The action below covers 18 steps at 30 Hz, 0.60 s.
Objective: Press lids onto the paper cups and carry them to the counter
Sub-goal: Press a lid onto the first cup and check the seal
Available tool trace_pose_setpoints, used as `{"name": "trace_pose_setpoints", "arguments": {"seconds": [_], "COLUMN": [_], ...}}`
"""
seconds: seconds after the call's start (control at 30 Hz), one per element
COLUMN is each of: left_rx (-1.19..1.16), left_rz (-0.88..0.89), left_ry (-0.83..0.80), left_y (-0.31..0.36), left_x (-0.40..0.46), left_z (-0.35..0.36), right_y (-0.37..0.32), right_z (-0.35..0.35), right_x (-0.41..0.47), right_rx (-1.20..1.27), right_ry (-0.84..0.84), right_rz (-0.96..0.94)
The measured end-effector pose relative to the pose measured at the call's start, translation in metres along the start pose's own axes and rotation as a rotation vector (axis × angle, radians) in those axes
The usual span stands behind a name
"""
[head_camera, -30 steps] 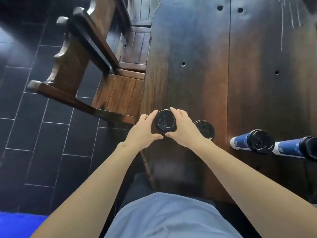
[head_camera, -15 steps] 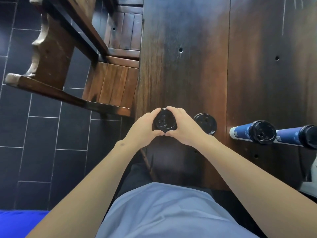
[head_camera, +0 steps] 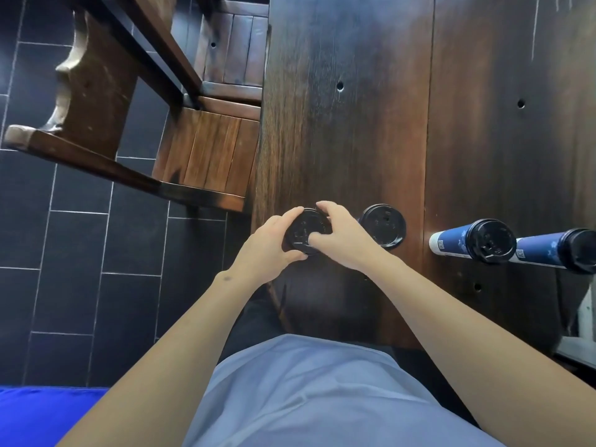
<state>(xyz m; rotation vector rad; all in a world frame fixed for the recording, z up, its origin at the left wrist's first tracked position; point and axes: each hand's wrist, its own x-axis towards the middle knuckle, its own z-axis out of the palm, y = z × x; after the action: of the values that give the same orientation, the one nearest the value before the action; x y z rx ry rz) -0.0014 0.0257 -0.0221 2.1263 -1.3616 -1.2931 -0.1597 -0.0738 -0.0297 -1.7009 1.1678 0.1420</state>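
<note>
Seen from straight above, a paper cup with a black lid [head_camera: 304, 230] stands near the left edge of the dark wooden table [head_camera: 348, 124]. My left hand [head_camera: 267, 248] and my right hand [head_camera: 342, 235] both grip the lid's rim, the right thumb lying across its top. The cup's body is hidden under the lid and my fingers. Just to the right stands a second cup with a black lid [head_camera: 382, 229]. Further right are two blue cups with black lids [head_camera: 477, 241] [head_camera: 561, 251].
A wooden chair [head_camera: 206, 156] stands to the left of the table, over dark floor tiles [head_camera: 64, 253]. Something blue [head_camera: 42, 414] lies at the bottom left. A pale object [head_camera: 583, 321] shows at the right edge, below the table corner.
My right thumb has slid over the top of the lid. The view has shifted slightly, and both hands stay on the same cup.
</note>
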Motion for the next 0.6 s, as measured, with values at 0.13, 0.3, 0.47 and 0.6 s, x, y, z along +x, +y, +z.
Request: {"name": "trace_pose_setpoints", "arguments": {"seconds": [0.13, 0.3, 0.47, 0.6], "left_rx": [-0.012, -0.046, -0.056, -0.069], "left_rz": [-0.007, -0.018, -0.005, 0.006], "left_ry": [-0.004, -0.004, 0.031, 0.051], "left_y": [0.000, -0.003, -0.005, -0.006], "left_x": [0.001, 0.001, 0.001, 0.002], "left_z": [0.001, 0.002, 0.005, 0.004], "right_y": [-0.009, -0.020, -0.031, -0.032], "right_z": [0.012, 0.034, 0.050, 0.055], "right_x": [0.014, 0.027, 0.038, 0.042], "right_rx": [0.094, 0.067, 0.040, -0.005], "right_ry": [0.216, 0.416, 0.501, 0.543], "right_rz": [0.166, 0.269, 0.408, 0.424]}}
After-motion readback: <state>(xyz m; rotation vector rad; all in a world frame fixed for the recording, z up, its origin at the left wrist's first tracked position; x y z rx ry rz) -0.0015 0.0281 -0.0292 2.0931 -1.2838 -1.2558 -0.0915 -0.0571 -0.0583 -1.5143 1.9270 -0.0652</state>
